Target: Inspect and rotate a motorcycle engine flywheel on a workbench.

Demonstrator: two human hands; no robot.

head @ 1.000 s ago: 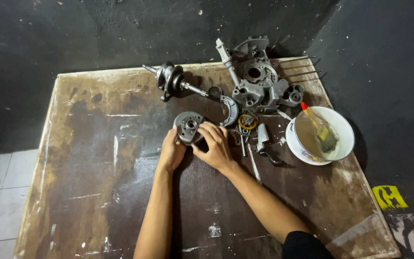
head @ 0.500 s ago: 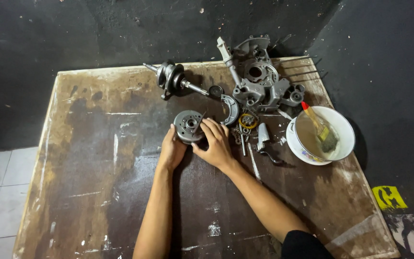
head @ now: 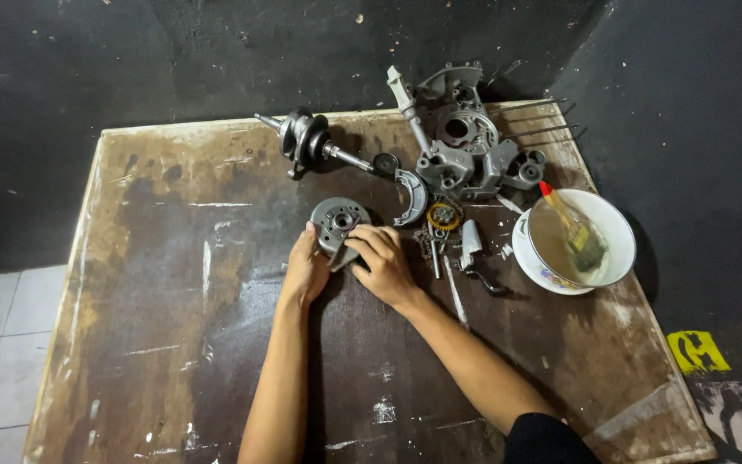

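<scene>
A round grey metal disc part (head: 338, 217) with a centre hub lies on the worn brown table (head: 173, 283). My left hand (head: 304, 268) rests against its lower left rim. My right hand (head: 381, 260) sits just to its lower right, fingers curled over a small flat grey metal piece (head: 343, 258) that touches the disc's lower edge. Both forearms reach in from the bottom of the view.
Behind the hands lie a crankshaft (head: 307, 142), a grey engine case (head: 465, 142), a curved brake shoe (head: 412, 196), a small gear with chain (head: 441, 215) and a lever (head: 472, 249). At the right stands a white bowl (head: 536, 258) holding a paintbrush (head: 575, 228). Dark walls surround the table.
My right hand has slid down off the top of the disc to its lower right edge, now over the small flat piece. The left hand stays at the disc's left rim.
</scene>
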